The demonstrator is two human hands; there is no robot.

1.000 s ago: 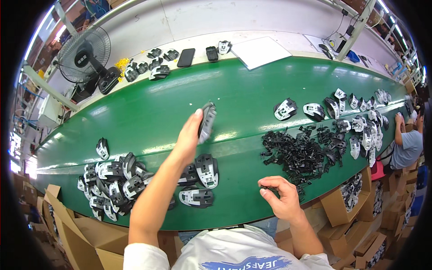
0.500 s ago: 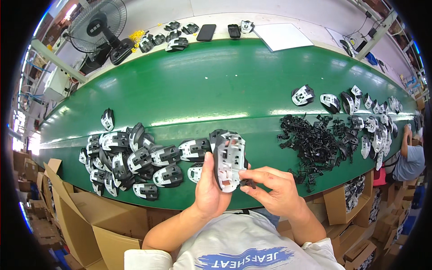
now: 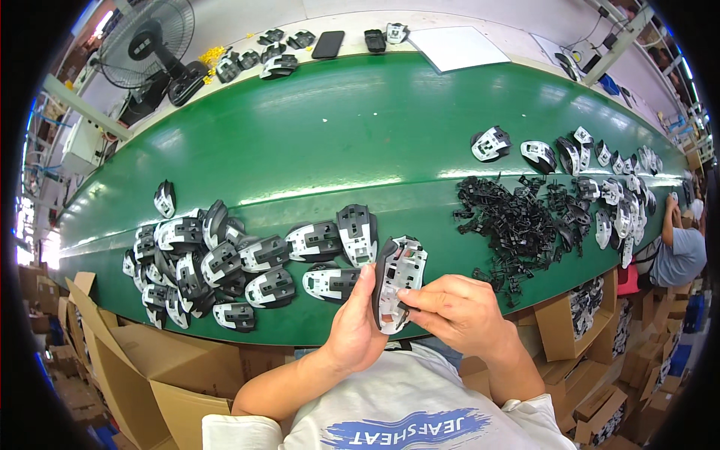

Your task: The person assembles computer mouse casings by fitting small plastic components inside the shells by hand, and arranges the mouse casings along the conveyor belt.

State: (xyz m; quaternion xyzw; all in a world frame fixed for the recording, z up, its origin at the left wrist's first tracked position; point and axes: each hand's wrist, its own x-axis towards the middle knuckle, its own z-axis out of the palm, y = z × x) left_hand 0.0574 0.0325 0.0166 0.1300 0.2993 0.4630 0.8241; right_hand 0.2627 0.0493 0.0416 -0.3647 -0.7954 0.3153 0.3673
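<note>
- The left hand (image 3: 358, 324) now holds the mouse shell (image 3: 397, 283) close to the body, no longer raised over the green belt (image 3: 337, 142).
- The right hand (image 3: 457, 313) now touches it.

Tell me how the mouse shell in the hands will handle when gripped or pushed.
The shell looks stiff: a moulded plastic piece, keeping its shape in the left hand. Probably light, being hollow and open inside. Its curved back may rock if set down, and the right hand fingers steady it.

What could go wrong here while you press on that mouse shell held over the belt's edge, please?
The mouse shell is held in the left hand above the green belt's near edge; a slip could drop it into the cardboard boxes below. The right hand fingers press its inside, so a small part may seat crooked.
</note>
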